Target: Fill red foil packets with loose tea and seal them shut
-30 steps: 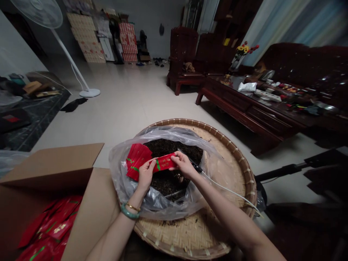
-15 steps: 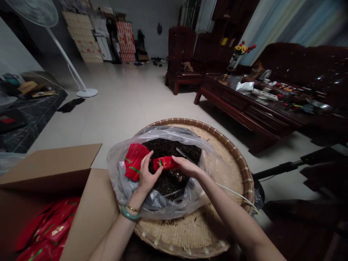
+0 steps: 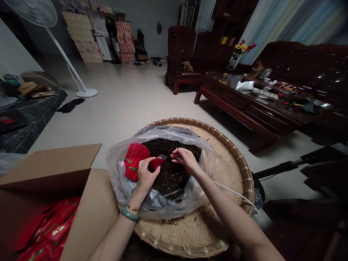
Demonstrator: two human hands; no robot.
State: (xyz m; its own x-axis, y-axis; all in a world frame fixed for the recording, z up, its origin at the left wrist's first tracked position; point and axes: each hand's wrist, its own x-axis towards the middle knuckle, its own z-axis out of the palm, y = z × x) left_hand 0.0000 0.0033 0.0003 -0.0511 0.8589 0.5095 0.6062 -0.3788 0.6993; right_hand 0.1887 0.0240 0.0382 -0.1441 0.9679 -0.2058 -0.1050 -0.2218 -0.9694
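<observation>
My left hand (image 3: 146,174) pinches a small red packet (image 3: 156,163), whose mouth shows a silvery inside. Just to the right, my right hand (image 3: 186,159) is above the dark dried leaves (image 3: 165,179), its fingers curled downward; whatever they hold is hidden. The leaves, which look like loose tea, fill a clear plastic bag (image 3: 115,181) with its rim spread wide. A fanned stack of flat red packets (image 3: 133,159) lies on the bag's left side, beside my left hand. Under the bag is a round woven bamboo tray (image 3: 190,232).
At the lower left stands an open cardboard box (image 3: 95,206) with many red packets (image 3: 51,224) inside. A white cord (image 3: 236,194) crosses the tray's right side. Beyond are a dark wooden table (image 3: 233,108), a white standing fan (image 3: 65,54) and a black stand arm (image 3: 280,168).
My right hand has let go of the red packet and moved slightly right, over where a slim metal tool lay. The packet is now tilted in my left hand alone.
</observation>
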